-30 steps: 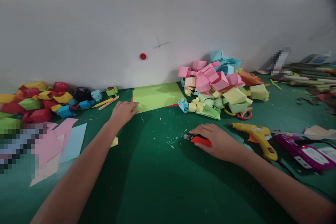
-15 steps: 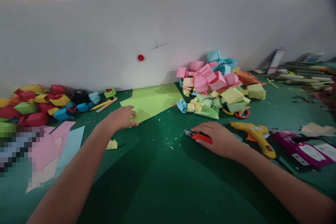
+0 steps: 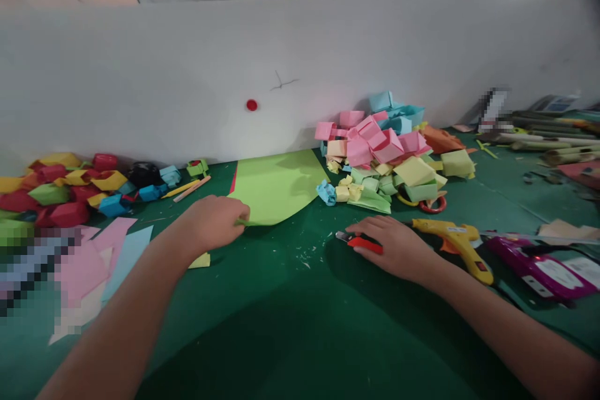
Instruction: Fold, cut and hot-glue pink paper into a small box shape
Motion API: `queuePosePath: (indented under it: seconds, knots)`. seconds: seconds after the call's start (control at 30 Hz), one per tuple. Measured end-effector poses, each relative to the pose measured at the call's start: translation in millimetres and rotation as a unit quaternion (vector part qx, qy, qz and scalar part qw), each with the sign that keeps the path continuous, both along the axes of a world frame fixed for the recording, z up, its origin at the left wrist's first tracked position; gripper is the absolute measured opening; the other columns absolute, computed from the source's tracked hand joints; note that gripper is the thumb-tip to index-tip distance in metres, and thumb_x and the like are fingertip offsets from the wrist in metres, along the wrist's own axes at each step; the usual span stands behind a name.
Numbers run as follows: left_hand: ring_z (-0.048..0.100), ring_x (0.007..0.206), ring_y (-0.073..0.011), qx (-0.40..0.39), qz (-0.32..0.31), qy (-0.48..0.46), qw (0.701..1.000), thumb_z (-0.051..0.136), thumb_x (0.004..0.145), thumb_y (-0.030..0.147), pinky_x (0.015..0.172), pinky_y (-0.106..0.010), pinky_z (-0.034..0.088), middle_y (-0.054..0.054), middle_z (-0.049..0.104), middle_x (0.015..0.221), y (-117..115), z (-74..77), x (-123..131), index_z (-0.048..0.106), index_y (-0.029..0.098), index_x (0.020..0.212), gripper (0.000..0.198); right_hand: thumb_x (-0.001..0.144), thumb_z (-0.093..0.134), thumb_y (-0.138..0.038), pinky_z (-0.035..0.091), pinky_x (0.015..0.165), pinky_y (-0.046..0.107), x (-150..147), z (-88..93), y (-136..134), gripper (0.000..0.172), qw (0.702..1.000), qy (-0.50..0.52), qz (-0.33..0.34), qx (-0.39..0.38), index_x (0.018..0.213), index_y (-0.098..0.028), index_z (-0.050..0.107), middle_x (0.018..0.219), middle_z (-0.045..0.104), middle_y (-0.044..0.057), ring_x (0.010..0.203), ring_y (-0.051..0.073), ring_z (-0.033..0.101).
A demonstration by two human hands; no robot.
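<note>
My left hand pinches the near left corner of a lime green sheet of paper, whose front edge bows up off the table. A strip of red shows beneath the sheet's left edge. On the table to the right, my right hand is closed around a red utility knife, its blade end pointing left. Small pale scraps are scattered between the two hands. Partly hidden behind my left forearm lies a crumpled yellow paper piece.
Folded paper boxes are heaped at right-back, with scissors below. A yellow glue gun and a purple power device lie right. Colourful folded pieces and pink sheets lie left. A white partition stands behind.
My left hand has closed on the green sheet's corner and lifted it, so the front edge now curves. My right hand with the utility knife has barely shifted.
</note>
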State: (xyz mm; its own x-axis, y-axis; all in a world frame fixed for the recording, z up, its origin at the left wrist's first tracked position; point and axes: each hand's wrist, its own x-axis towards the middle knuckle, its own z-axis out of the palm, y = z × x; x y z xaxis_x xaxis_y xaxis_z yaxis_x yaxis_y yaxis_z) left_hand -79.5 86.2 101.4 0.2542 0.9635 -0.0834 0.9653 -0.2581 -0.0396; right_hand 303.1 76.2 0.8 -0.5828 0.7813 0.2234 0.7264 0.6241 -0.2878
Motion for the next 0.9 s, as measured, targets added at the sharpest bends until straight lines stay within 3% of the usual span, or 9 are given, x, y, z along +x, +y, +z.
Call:
queuePosePath:
  seconds: [0.07,0.17,0.33,0.53,0.7,0.9]
  knots:
    - [0.068,0.077,-0.0241,-0.024,-0.103,0.018,0.994,0.059,0.086,0.03,0.076,-0.037,0.046,-0.004,0.073,0.083,-17,15.6,15,0.07,0.024,0.077,0.015,0.095,0.059,-0.038,0.051,0.1,0.054,1,-0.4,0,0.033,1.0,0.006,-0.005,0.008,0.125,-0.027,0.067,0.124,0.072,0.008,0.113,0.031,0.066]
    - [0.067,0.089,-0.0226,0.032,-0.241,-0.033,0.969,0.055,0.094,0.028,0.082,-0.037,0.043,-0.003,0.072,0.091,-50,33.7,47,0.069,0.024,0.085,0.018,0.096,0.057,-0.038,0.051,0.1,0.055,1,0.3,-1,0.032,1.0,0.008,-0.006,0.005,0.124,-0.026,0.067,0.124,0.072,0.009,0.113,0.031,0.067]
    - [0.062,0.075,-0.017,0.059,-0.401,-0.076,0.911,0.059,0.096,0.02,0.076,-0.035,0.041,0.0,0.068,0.078,-100,36.3,95,0.064,0.021,0.081,0.015,0.096,0.058,-0.035,0.051,0.102,0.054,-2,3.1,-3,0.037,0.999,0.042,-0.003,0.008,0.131,-0.026,0.061,0.129,0.069,0.01,0.118,0.031,0.064]
    - [0.059,0.068,-0.0166,0.043,-0.468,-0.085,0.879,0.065,0.092,0.022,0.069,-0.036,0.044,0.0,0.068,0.079,-118,24.3,117,0.06,0.021,0.079,0.013,0.092,0.063,-0.027,0.05,0.105,0.05,-4,0.8,-6,0.042,0.995,0.061,0.08,-0.007,0.133,-0.026,0.058,0.129,0.066,0.011,0.119,0.029,0.061]
    - [0.06,0.07,-0.0152,0.052,-0.497,-0.076,0.863,0.064,0.095,0.022,0.073,-0.034,0.047,0.001,0.071,0.082,-119,35.3,114,0.066,0.024,0.084,0.011,0.089,0.063,-0.019,0.052,0.101,0.047,-6,-0.2,-8,0.038,0.99,0.062,0.129,-0.013,0.126,-0.028,0.064,0.125,0.065,0.01,0.117,0.027,0.061]
    - [0.059,0.072,-0.0133,0.099,-0.455,-0.123,0.876,0.058,0.1,0.024,0.085,-0.033,0.048,0.005,0.072,0.084,-130,47.9,98,0.07,0.029,0.091,0.016,0.088,0.061,-0.016,0.053,0.099,0.047,-4,-2.9,-4,0.04,0.992,0.084,0.095,-0.002,0.126,-0.027,0.065,0.12,0.069,0.009,0.112,0.026,0.063]
